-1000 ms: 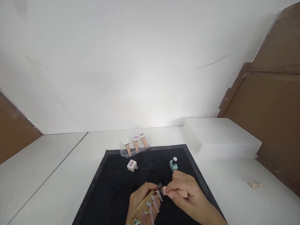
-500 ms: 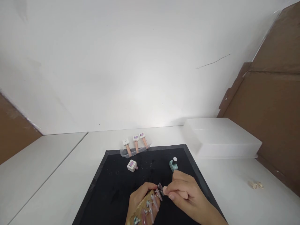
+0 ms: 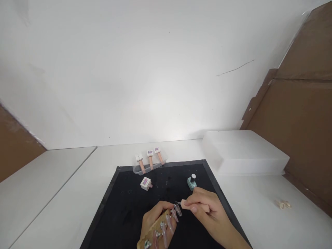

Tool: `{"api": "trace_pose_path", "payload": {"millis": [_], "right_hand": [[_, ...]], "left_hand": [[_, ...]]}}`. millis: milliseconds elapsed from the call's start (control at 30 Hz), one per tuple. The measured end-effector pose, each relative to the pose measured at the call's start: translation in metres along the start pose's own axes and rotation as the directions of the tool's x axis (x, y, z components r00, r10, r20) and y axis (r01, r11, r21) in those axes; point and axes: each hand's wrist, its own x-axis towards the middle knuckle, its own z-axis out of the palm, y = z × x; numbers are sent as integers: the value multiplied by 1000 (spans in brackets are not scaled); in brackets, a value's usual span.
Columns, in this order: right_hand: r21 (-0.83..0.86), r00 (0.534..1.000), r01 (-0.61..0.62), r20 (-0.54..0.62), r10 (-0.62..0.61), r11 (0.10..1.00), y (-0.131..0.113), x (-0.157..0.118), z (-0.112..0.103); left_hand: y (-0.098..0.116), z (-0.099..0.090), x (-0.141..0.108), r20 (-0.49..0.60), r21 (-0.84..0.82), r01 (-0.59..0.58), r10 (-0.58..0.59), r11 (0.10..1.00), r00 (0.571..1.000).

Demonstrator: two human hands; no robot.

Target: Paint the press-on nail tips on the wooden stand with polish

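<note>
My left hand (image 3: 155, 216) is closed round a tan nail tip stand (image 3: 155, 232) carrying several glossy pinkish false nails (image 3: 169, 224) on metal posts. In my right hand (image 3: 211, 212) is a nail polish brush, pinched by its pink cap handle (image 3: 190, 204). The brush's dark tip reaches the false nail (image 3: 177, 209) at the far end of the stand; whether the bristles press on it is hard to see. Beyond the hands, an uncapped white polish bottle (image 3: 146, 183) lies tipped over, and a teal polish bottle (image 3: 192, 183) with a black cap stands by my right hand.
A clear tray (image 3: 149, 168) at the back holds three white bottles with pink caps. The black mat (image 3: 124, 207) lies under the hands. On the right are a white plastic box (image 3: 249, 155), small beige rings (image 3: 283, 204) and a cardboard wall (image 3: 293, 131).
The brush in my right hand has tilted flatter and its tip has shifted slightly up and left. My left hand has turned the stand a little, bringing the end nail more sideways.
</note>
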Motion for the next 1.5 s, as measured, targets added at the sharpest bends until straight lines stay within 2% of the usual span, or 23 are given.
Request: {"api": "trace_pose_path", "payload": {"millis": [100, 167, 233, 300, 333, 400, 500, 600, 633, 700, 800, 900, 933, 1033, 1200, 1367, 1433, 1500], "right_hand": [[5, 999, -38, 36, 37, 999, -4, 2, 1], [21, 998, -48, 40, 47, 999, -6, 3, 2], [38, 998, -55, 17, 55, 998, -6, 3, 2], [47, 997, -63, -33, 65, 997, -5, 2, 2], [51, 996, -64, -56, 67, 997, -3, 2, 2], [59, 995, -56, -78, 61, 997, -1, 1, 2], [96, 997, -63, -39, 67, 993, 1, -1, 2], [181, 996, -89, 1, 90, 979, 0, -2, 3], [202, 996, -91, -6, 94, 975, 0, -2, 3], [220, 994, -83, -52, 96, 972, 2, -2, 4], [204, 988, -74, -117, 99, 976, 4, -3, 4], [198, 991, -88, -79, 106, 976, 4, -3, 4], [213, 992, -101, -54, 115, 972, 4, -4, 4], [279, 987, -154, -7, 162, 948, 5, -5, 5], [353, 972, -184, -71, 223, 917, 12, -6, 7], [378, 972, -200, -41, 232, 904, 13, -7, 8], [380, 971, -213, -20, 238, 900, 12, -7, 8], [401, 970, -221, -5, 244, 889, 11, -7, 8]], "left_hand": [[0, -2, 1, 10, -26, 29, -29, 999, 1000], [0, -5, 2, 66, -45, 52, -49, 998, 997], [1, -8, 3, 125, -45, 68, -62, 997, 990], [4, -11, 3, 88, -20, 97, -95, 995, 992], [6, -12, 3, 105, -16, 105, -103, 994, 989], [10, -14, 4, 173, -5, 128, -125, 992, 977], [13, -15, 4, 195, -33, 195, -185, 980, 963], [13, -16, 4, 235, -102, 312, -282, 944, 930], [12, -16, 4, 287, -127, 351, -305, 928, 908], [8, -15, 4, 217, -183, 339, -298, 923, 929], [1, -15, 6, 254, -253, 341, -278, 906, 927], [-5, -14, 8, 358, -292, 388, -277, 874, 892], [-6, -13, 8, 320, -323, 371, -269, 871, 909], [-7, -9, 7, 277, -410, 365, -267, 836, 923], [-4, -9, 5, 287, -392, 367, -266, 844, 920], [-2, -18, 12, 373, -407, 414, -266, 814, 889], [-1, -19, 13, 509, -398, 475, -242, 784, 826], [-1, -18, 13, 382, -472, 407, -234, 782, 894]]}}
